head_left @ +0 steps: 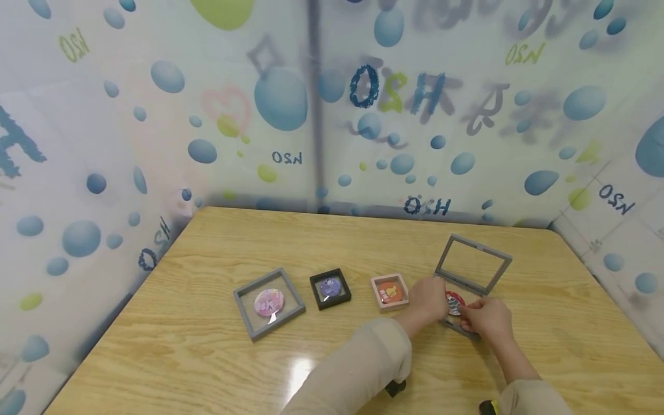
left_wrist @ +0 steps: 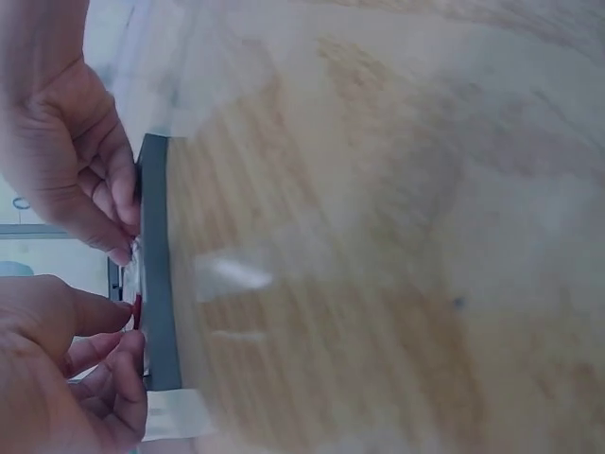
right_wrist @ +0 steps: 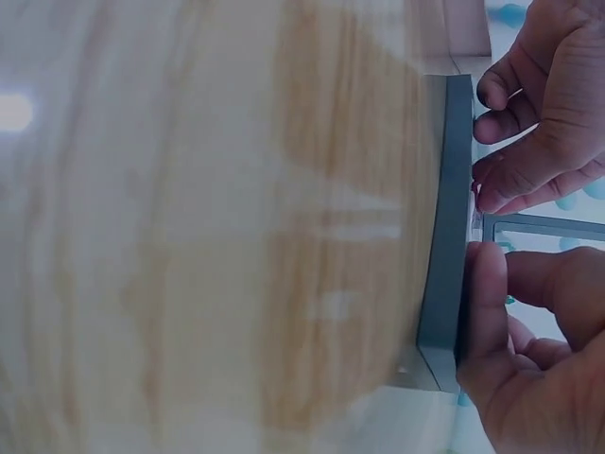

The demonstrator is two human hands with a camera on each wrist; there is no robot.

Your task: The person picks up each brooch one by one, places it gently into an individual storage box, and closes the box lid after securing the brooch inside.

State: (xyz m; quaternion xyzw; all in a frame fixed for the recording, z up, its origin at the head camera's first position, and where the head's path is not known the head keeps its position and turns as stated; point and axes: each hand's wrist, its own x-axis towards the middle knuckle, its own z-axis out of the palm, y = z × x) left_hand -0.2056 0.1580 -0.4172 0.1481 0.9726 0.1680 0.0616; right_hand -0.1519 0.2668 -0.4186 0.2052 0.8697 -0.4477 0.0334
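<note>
A round red badge with a dark and white picture (head_left: pixel 454 302) lies over the lower half of an open grey display frame (head_left: pixel 459 329). The frame's other half, the lid (head_left: pixel 498 275), is raised behind it. My left hand (head_left: pixel 427 300) comes from the left and pinches the badge's red edge, seen low in the left wrist view. My right hand (head_left: pixel 487 320) pinches the badge from the right with thumb and index finger. In the right wrist view, the right thumb (right_wrist: pixel 487 284) is right at the frame's grey side (right_wrist: pixel 444 227).
To the left stand three display frames with round badges behind clear film: a pink frame (head_left: pixel 376 285), a black frame (head_left: pixel 334 304) and a larger grey frame (head_left: pixel 277 329). The wooden table (head_left: pixel 207 369) meets a printed curtain (head_left: pixel 332 161) behind.
</note>
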